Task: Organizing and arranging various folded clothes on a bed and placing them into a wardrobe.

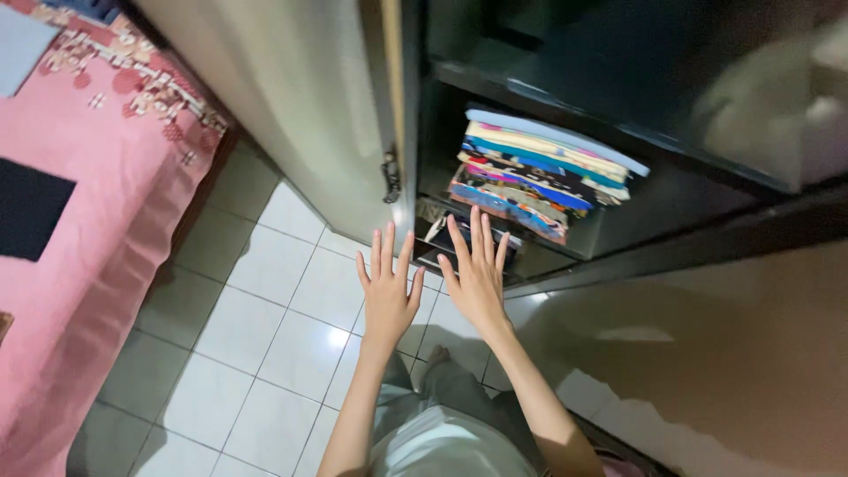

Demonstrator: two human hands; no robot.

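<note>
Nearest the camera, the person's grey trousers (450, 424) fill the bottom of the view, with a bare foot (435, 356) on the pale tiled floor (265, 336). Both forearms stretch forward from there. The left hand (389, 287) is spread flat, fingers apart and pointing ahead, holding nothing; it hovers over the floor near the bottom corner of the open wardrobe door (300, 115). The right hand (477, 274) is equally open and empty — its fingertips (475, 219) reach the front edge of the wardrobe's lower shelf, just below the stack of folded clothes (539, 177); whether they touch anything there cannot be told.

That stack sits on the middle shelf (618, 234) of the dark wardrobe (689, 221), close to the shelf's front edge and toward its left end — many thin, colourful layers, with a pale blue piece on top. Under it, at the fingertips, lie a few flat items (442, 237) too dim to identify.

To the left, well apart from the hands, a bed with a pink patterned cover (88, 221) runs along the floor's edge, and a dark square piece (31, 208) lies on it.
</note>
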